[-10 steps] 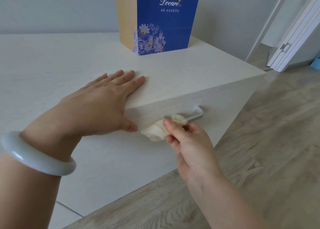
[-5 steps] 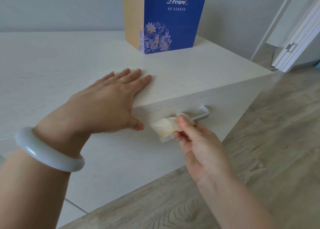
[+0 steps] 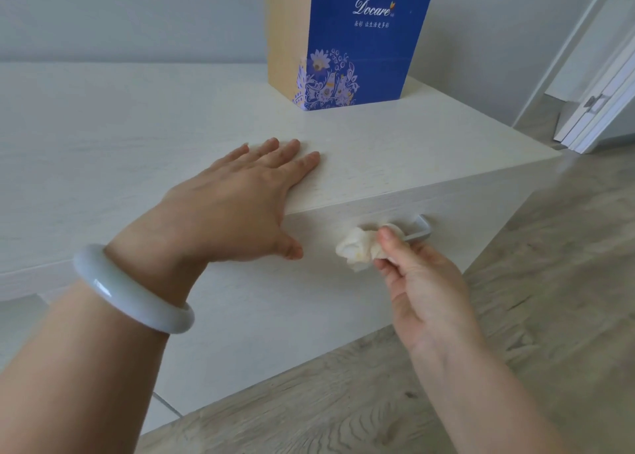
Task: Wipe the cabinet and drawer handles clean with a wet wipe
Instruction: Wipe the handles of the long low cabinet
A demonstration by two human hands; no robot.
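Head view: the right hand (image 3: 417, 281) pinches the wet wipe (image 3: 357, 250), now bunched up more than before, on the drawer handle (image 3: 417, 230), which runs sideways. Farther back, the left hand (image 3: 237, 209) stays flat, fingers together, on the cabinet (image 3: 103, 137).

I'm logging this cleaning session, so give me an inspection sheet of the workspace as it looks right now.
Surface: pale wood-grain cabinet top, left hand resting on it.
Job's things: crumpled wet wipe held against the metal drawer handle; the handle's right end shows, the rest is behind the wipe.
Clutter: blue and tan Docare paper bag standing upright at the back of the top.
Grippers: left hand flat, fingers straight, thumb over the front edge; right hand pinches the wipe.
Cables: nothing seen.
Surroundings: grey wood-look floor, white door frame at right, pale bangle on the left wrist.
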